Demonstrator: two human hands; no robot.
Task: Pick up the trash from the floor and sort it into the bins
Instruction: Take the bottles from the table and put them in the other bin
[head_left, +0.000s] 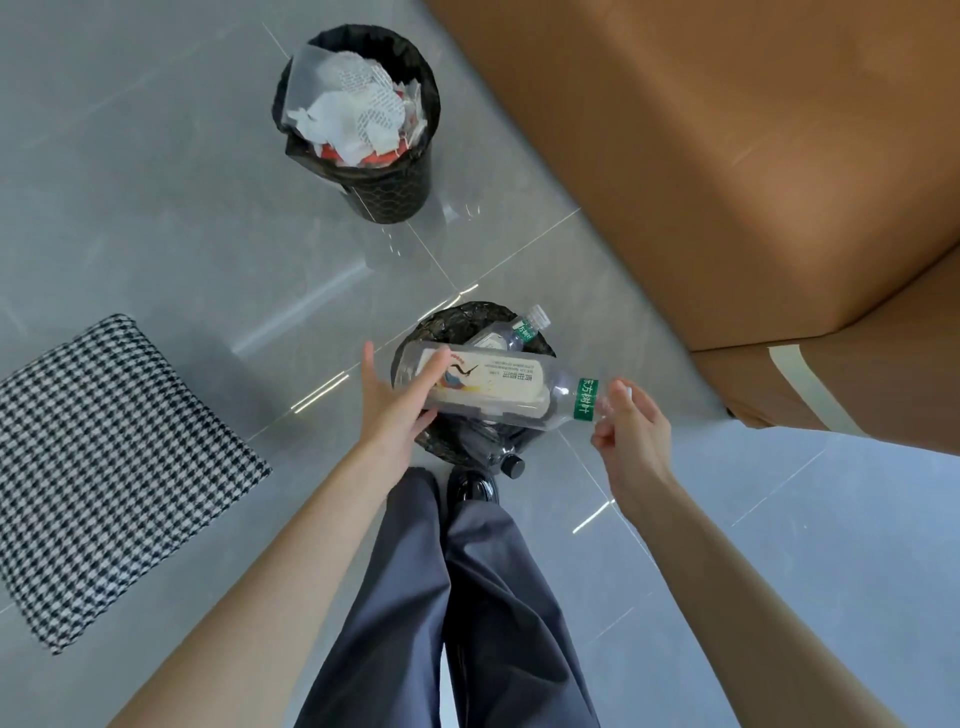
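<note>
**Finding: bottle (498, 387) held over near bin (457, 317)**

The bottle lies level just above the near bin. The right hand (631, 436) pinches its neck. The left hand (395, 415) props the base with straight fingers, apparently to steady it for the drop. The near bin holds two capped bottles (514, 330). The far bin (395, 192) is heaped with crumpled paper (353, 109), so trash looks sorted by material.

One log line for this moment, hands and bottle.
left hand: straight fingers on bottle | right hand: pinches its neck | bottle: level over near bin | far bin: holds paper
</note>
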